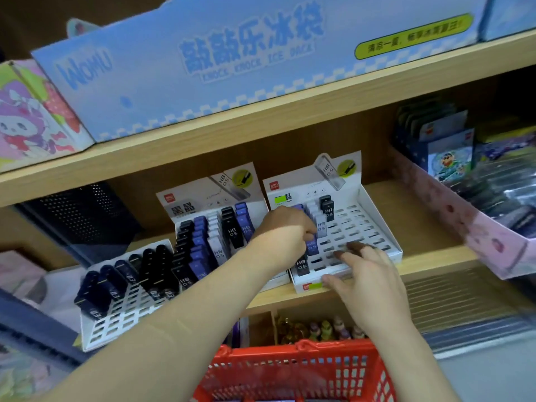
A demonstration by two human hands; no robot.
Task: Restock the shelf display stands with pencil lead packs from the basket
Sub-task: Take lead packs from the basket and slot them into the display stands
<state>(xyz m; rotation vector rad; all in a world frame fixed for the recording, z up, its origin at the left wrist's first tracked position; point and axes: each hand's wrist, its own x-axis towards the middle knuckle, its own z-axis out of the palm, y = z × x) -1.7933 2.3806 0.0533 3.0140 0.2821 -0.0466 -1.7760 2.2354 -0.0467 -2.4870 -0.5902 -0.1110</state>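
Three white slotted display stands sit on the middle shelf. The right stand (374, 227) is mostly bare slots, with a few black, white and blue HB 0.5 lead packs in its left columns. My left hand (285, 227) reaches into it, fingers closed on a blue lead pack (311, 246) standing in a slot. My right hand (362, 268) rests flat with spread fingers on the stand's front slots and holds nothing. The middle stand (216, 233) is packed with lead packs. The left stand (124, 303) carries dark packs in its back rows. The red basket (293, 372) is below, its contents hidden.
A blue "knock knock ice pack" carton (232, 62) fills the upper shelf, beside a cartoon box (32, 117). A black mesh holder (78, 216) stands behind the left stand. A pink tray of card packs (464, 204) juts out at right. Small figurines (324, 329) sit on the lower shelf.
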